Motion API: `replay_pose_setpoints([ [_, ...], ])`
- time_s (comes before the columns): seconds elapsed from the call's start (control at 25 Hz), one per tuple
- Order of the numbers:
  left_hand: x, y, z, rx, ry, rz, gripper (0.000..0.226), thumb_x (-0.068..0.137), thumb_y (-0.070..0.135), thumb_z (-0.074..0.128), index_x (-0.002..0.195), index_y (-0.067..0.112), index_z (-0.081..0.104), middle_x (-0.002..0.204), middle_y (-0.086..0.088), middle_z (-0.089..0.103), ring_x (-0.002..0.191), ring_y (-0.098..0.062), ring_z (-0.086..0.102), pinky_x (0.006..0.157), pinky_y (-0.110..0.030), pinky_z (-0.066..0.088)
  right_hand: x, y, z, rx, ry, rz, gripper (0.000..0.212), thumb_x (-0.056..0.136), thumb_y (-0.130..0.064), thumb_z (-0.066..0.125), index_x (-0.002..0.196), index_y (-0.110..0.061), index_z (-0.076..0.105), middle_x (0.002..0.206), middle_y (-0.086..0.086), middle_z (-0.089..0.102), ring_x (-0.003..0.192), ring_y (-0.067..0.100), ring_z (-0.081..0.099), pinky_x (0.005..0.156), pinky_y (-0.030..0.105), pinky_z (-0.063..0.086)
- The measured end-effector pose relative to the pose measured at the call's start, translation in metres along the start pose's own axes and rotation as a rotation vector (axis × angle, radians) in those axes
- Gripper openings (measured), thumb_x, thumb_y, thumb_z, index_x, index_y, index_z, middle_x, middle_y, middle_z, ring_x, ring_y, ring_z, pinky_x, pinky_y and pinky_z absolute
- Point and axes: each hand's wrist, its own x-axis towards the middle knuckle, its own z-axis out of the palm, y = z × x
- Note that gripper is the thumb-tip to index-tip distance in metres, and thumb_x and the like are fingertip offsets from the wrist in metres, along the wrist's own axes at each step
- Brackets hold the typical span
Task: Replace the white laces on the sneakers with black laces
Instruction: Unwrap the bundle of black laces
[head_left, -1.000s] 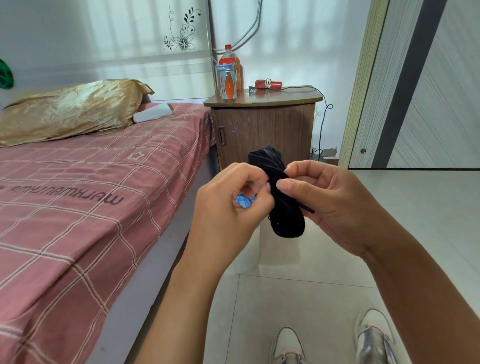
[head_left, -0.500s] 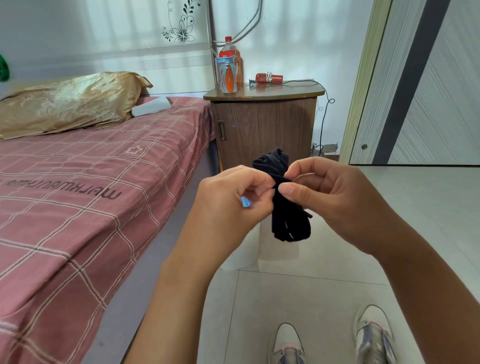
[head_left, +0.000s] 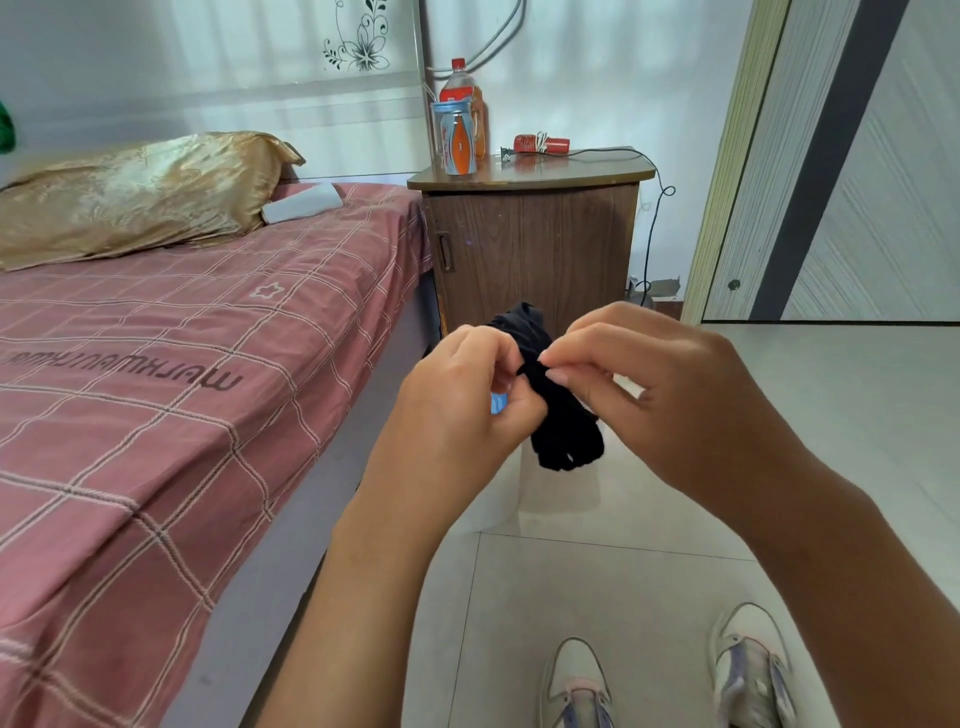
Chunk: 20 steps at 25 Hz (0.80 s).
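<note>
A bundle of black laces (head_left: 563, 426) hangs in the air between both hands at chest height. My left hand (head_left: 462, 410) pinches the bundle's middle from the left, and a small blue piece (head_left: 498, 402) shows under its fingers. My right hand (head_left: 670, 400) pinches the same spot from the right with thumb and forefinger. Two white sneakers stand on the floor at the bottom edge, the left one (head_left: 576, 686) and the right one (head_left: 753, 670), partly cut off by the frame.
A bed with a pink checked sheet (head_left: 156, 395) and a gold pillow (head_left: 140, 192) fills the left. A brown nightstand (head_left: 535, 244) behind the hands carries bottles (head_left: 460, 130) and a red object with a cable. A sliding door (head_left: 841, 156) stands at the right. The floor is pale tile.
Both hands have stayed on the bundle and shifted their fingers slightly at its middle. The bundle's lower loops hang a bit looser. The camera tilted a little.
</note>
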Motion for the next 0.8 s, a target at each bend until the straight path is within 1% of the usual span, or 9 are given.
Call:
replay_pose_setpoints([
  [0.08,-0.001,-0.002,0.001,0.058,-0.045,0.022,0.011,0.073,0.022,0.055,0.077,0.012,0.056,0.074,0.004,0.054,0.071,-0.009,0.046,0.063,-0.022,0.040,-0.001,0.001,0.005,-0.007,-0.040,-0.001,0.021,0.089,-0.016,0.053,0.086,-0.006,0.071,0.081,0.006,0.066,0.071,0.020,0.062,0.067,0.030,0.050],
  [0.12,-0.001,-0.003,0.002,0.073,-0.064,0.040,0.013,0.074,0.024,0.054,0.077,0.011,0.055,0.074,0.003,0.054,0.071,-0.011,0.045,0.064,-0.026,0.039,-0.001,0.000,0.007,0.014,-0.068,0.030,0.024,0.089,-0.020,0.051,0.086,-0.007,0.072,0.080,0.005,0.066,0.070,0.019,0.062,0.065,0.031,0.050],
  [0.24,-0.004,-0.007,0.002,0.068,-0.091,0.075,0.025,0.074,0.035,0.045,0.078,0.012,0.055,0.075,0.004,0.053,0.070,-0.011,0.046,0.064,-0.028,0.040,-0.001,0.002,0.010,0.063,-0.155,0.125,0.020,0.084,-0.021,0.056,0.083,-0.008,0.070,0.074,0.002,0.066,0.068,0.012,0.058,0.065,0.021,0.045],
  [0.36,-0.006,-0.011,0.001,0.053,-0.079,0.089,0.026,0.073,0.034,0.045,0.079,0.012,0.057,0.076,0.005,0.054,0.069,-0.010,0.049,0.062,-0.025,0.041,0.000,0.003,0.010,0.142,-0.199,0.222,0.016,0.080,-0.019,0.058,0.083,-0.006,0.067,0.072,0.000,0.063,0.077,0.010,0.053,0.068,0.010,0.039],
  [0.48,-0.008,-0.012,0.003,0.017,-0.052,0.083,0.023,0.073,0.032,0.048,0.080,0.012,0.058,0.077,0.005,0.056,0.068,-0.010,0.052,0.062,-0.026,0.043,-0.001,0.003,0.011,0.199,-0.228,0.290,0.009,0.084,-0.014,0.064,0.087,-0.006,0.065,0.079,0.001,0.062,0.073,0.012,0.056,0.070,0.010,0.039],
  [0.56,-0.009,-0.014,0.004,0.013,-0.041,0.076,0.023,0.073,0.031,0.048,0.079,0.011,0.058,0.077,0.006,0.056,0.069,-0.011,0.053,0.062,-0.026,0.043,-0.002,0.004,0.017,0.207,-0.204,0.259,0.010,0.083,-0.012,0.061,0.083,-0.002,0.063,0.079,0.002,0.059,0.070,0.015,0.054,0.067,0.011,0.038],
  [0.64,-0.009,-0.015,0.006,0.017,-0.037,0.073,0.022,0.073,0.031,0.049,0.079,0.012,0.058,0.077,0.005,0.057,0.069,-0.011,0.053,0.063,-0.026,0.043,-0.005,0.005,0.025,0.180,-0.178,0.203,0.013,0.082,-0.011,0.054,0.078,0.000,0.058,0.076,0.005,0.054,0.064,0.011,0.044,0.063,0.012,0.035],
  [0.72,-0.010,-0.015,0.007,-0.009,-0.036,0.061,0.020,0.073,0.029,0.050,0.079,0.012,0.058,0.076,0.004,0.058,0.070,-0.012,0.055,0.064,-0.025,0.044,-0.009,0.007,0.032,0.163,-0.152,0.162,0.014,0.086,-0.007,0.050,0.076,0.002,0.054,0.075,0.009,0.051,0.064,0.015,0.038,0.061,0.013,0.033],
  [0.8,-0.011,-0.013,0.007,-0.088,-0.029,0.010,0.013,0.073,0.025,0.056,0.078,0.013,0.060,0.074,0.004,0.059,0.071,-0.010,0.057,0.064,-0.020,0.045,-0.013,0.009,0.035,0.163,-0.120,0.144,0.016,0.090,-0.007,0.047,0.076,0.001,0.052,0.075,0.009,0.048,0.067,0.016,0.037,0.061,0.011,0.032],
])
